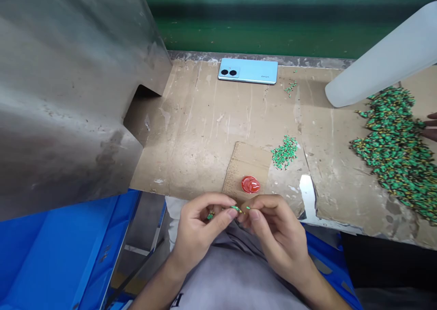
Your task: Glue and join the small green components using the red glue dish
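Observation:
My left hand pinches a tiny green-and-yellow piece between thumb and forefinger. More such pieces show within its curled fingers. Close beside it, my right hand has thumb and forefinger closed on a tiny green bit. The fingertips of both hands nearly meet over the table's front edge. Just beyond them a glossy red blob sits on a piece of cardboard. To its right lies a small heap of tiny green parts. The exact kind of these parts is too small to tell.
A large pile of green-and-yellow pieces covers the right side, with another person's fingers at its edge. A white tube-like object slants above it. A light blue phone lies at the back. Left stand a metal housing and a blue bin.

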`<state>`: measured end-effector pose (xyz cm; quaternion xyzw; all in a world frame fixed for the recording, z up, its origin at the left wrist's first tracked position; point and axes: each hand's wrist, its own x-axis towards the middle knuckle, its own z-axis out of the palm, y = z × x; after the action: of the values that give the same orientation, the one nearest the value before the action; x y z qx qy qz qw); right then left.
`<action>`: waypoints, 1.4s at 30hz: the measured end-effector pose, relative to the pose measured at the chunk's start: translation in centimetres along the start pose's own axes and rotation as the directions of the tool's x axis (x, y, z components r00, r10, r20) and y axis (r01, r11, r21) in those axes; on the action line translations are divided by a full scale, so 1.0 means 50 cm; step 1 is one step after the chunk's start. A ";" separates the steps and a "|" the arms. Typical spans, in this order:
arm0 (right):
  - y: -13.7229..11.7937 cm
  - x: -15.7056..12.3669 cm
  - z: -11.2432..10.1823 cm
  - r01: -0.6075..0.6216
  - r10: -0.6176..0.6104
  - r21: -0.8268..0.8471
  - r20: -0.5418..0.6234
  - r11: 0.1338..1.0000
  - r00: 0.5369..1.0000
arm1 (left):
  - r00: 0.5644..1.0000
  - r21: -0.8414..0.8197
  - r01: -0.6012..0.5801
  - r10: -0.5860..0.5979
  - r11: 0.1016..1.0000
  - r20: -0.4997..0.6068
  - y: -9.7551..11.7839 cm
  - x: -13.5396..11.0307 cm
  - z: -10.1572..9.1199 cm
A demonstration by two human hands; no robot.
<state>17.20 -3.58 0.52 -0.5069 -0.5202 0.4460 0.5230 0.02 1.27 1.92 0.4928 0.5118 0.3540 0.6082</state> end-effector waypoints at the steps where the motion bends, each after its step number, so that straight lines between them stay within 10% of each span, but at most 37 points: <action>1: 0.001 0.001 -0.003 0.002 -0.002 -0.014 0.001 1.000 1.000 | 1.000 -0.003 0.001 -0.001 1.000 0.016 0.000 0.000 -0.001; 26: 0.005 0.006 -0.013 0.058 -0.058 -0.015 -0.027 0.998 0.998 | 0.962 -0.075 -0.209 0.219 0.975 0.164 -0.005 0.006 -0.003; 42: 0.009 0.005 -0.020 0.086 -0.089 0.072 0.043 0.994 0.995 | 0.981 -0.192 -0.044 0.079 0.980 0.178 -0.010 0.010 -0.008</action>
<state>18.23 -3.35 0.13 -0.4547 -0.5378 0.4522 0.5473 -0.28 1.72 1.29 0.4796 0.4022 0.3720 0.6854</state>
